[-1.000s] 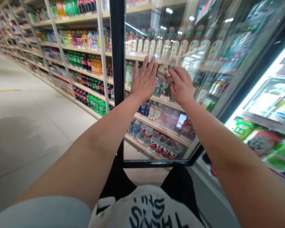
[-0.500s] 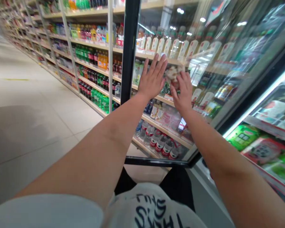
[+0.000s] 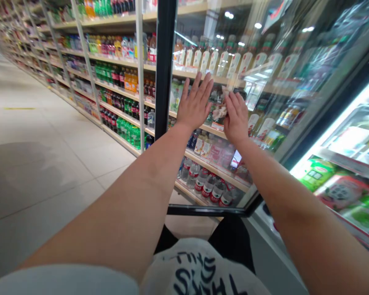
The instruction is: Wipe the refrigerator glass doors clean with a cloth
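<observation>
An open glass cooler door point(image 3: 221, 211) with a black frame stands in front of me. My left hand point(image 3: 194, 102) lies flat against the glass, fingers spread. To its right, my right hand point(image 3: 236, 116) presses a crumpled, pale brown-and-white cloth point(image 3: 220, 111) to the pane. Part of the cloth is hidden under the fingers. Through the glass, bottles with white labels point(image 3: 224, 61) show on a shelf above both hands.
Long shelves of drinks point(image 3: 117, 61) run along the left, beside a pale tiled floor point(image 3: 46, 172). At the right is the lit cooler interior with green and red packs point(image 3: 341, 190). Bottles with red labels point(image 3: 209, 186) stand low behind the glass.
My right hand has turned and its fingers are closer together on the cloth, which has shifted and changed shape on the glass. My left hand stays flat on the pane.
</observation>
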`<act>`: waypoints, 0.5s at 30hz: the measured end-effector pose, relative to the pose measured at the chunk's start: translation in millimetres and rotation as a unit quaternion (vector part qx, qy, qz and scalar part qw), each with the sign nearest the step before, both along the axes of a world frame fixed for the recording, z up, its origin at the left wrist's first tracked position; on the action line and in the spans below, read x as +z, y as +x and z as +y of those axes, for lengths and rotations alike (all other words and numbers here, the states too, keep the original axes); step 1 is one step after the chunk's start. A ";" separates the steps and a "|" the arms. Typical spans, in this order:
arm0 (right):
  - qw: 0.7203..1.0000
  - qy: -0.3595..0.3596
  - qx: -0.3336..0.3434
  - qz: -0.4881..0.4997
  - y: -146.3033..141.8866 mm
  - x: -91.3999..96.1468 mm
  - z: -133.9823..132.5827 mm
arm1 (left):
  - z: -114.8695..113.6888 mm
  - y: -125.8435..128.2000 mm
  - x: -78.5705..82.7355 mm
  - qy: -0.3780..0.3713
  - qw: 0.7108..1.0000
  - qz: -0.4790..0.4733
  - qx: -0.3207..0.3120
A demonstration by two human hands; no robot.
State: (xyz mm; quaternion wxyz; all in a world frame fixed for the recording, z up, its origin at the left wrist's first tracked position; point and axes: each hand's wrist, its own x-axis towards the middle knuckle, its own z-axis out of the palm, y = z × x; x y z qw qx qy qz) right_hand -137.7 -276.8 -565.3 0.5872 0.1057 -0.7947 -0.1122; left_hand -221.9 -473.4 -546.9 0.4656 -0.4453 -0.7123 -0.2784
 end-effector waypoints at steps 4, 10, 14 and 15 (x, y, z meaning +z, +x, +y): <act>0.987 -0.112 -0.001 0.118 -2.1 10.6 24.2 | -0.2 0.0 0.4 -0.004 1.000 -0.013 -0.022; 0.994 -0.080 0.000 0.080 -3.4 3.4 5.9 | -1.5 2.3 0.4 -0.001 1.000 -0.014 -0.021; 1.000 0.002 0.009 -0.004 7.6 9.4 9.9 | -1.5 1.7 -0.5 0.007 1.000 0.007 -0.012; 1.000 -0.014 0.012 0.014 8.5 12.7 18.2 | -1.1 1.0 -0.9 0.009 1.000 0.011 -0.008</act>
